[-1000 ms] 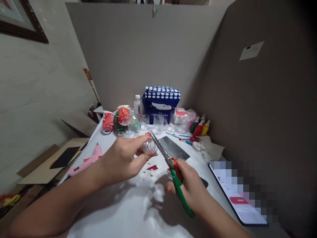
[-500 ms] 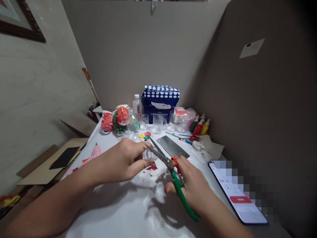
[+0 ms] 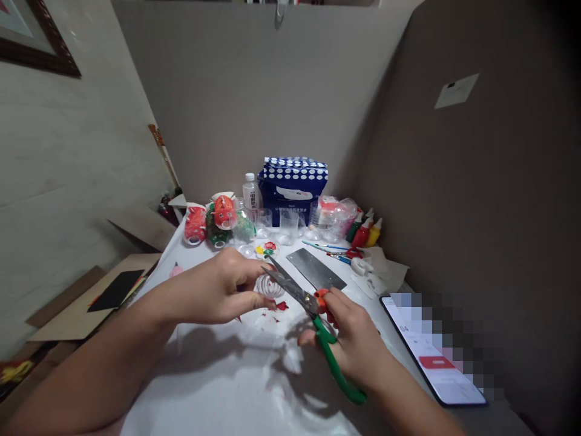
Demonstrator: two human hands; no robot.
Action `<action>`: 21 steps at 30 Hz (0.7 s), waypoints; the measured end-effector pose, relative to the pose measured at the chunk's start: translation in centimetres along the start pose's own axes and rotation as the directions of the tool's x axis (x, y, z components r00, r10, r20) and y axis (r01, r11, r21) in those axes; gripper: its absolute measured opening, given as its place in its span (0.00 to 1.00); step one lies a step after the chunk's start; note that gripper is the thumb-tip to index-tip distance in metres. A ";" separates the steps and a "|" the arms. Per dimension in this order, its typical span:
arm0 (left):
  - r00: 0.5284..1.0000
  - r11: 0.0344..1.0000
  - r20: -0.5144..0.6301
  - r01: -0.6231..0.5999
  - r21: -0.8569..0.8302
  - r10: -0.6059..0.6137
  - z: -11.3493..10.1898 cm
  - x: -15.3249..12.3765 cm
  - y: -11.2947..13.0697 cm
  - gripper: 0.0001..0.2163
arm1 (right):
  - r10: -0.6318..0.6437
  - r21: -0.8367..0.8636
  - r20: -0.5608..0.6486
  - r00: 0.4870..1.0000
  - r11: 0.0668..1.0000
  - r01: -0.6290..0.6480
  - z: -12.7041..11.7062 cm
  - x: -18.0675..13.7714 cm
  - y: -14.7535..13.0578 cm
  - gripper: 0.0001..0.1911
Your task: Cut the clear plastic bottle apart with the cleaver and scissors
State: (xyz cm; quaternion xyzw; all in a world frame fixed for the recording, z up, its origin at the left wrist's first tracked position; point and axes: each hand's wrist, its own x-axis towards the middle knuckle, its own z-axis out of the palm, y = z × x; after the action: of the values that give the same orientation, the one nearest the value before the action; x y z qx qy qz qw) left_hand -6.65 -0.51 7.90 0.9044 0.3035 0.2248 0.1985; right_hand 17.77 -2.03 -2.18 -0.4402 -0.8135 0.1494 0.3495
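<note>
Over the middle of the white-covered table, my left hand (image 3: 222, 287) pinches a clear ribbed plastic piece (image 3: 269, 287), round in outline, between thumb and fingers. My right hand (image 3: 358, 339) grips a pair of scissors (image 3: 295, 287) with one green and one orange handle. The blades stand slightly apart and point up and left, close to the plastic piece. Whether they touch it I cannot tell. Red scraps or smears (image 3: 281, 306) lie on the table just below. A dark grey rectangular plate (image 3: 315, 269) rests behind the scissors.
At the back stand a blue tissue pack (image 3: 290, 194), a bottle (image 3: 250, 192), clear plastic cups (image 3: 288, 227) and red and green painted figures (image 3: 196, 225). Paint bottles (image 3: 362, 233), brushes (image 3: 340, 259) and white tape (image 3: 361, 266) are at right, near a phone (image 3: 436, 357). Cardboard (image 3: 91, 303) lies left.
Both hands have shifted slightly left, and the plastic piece now shows its ribs at a different angle. My left forearm covers more of the pink thing on the table.
</note>
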 end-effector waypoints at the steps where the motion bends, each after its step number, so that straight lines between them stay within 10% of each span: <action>1: 1.000 1.000 0.012 0.012 -0.009 -0.012 -0.2 -0.1 0.0 0.06 | -0.019 -0.007 -0.015 1.000 1.000 0.019 0.1 -0.1 0.0 0.18; 7: 0.996 0.999 0.083 0.027 0.020 -0.029 -0.5 -0.2 0.1 0.05 | -0.063 -0.005 -0.050 0.997 0.998 0.063 0.4 -0.1 0.2 0.17; 13: 0.927 0.939 -0.369 0.068 0.336 0.066 2.2 0.5 -0.4 0.14 | 0.081 0.143 -0.031 0.996 0.987 -0.076 1.1 0.5 0.1 0.17; 21: 0.889 0.809 -0.422 0.110 0.577 0.179 3.9 0.8 -0.4 0.16 | 0.149 0.256 0.055 0.987 0.954 -0.158 2.0 0.3 -0.1 0.13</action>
State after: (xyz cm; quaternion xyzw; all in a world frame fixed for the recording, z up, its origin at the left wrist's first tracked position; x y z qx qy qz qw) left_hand -4.22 -0.62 4.76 0.8475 0.3787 0.3300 -0.1712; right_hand 16.18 -1.70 -3.36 -0.4499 -0.7563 0.2888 0.3772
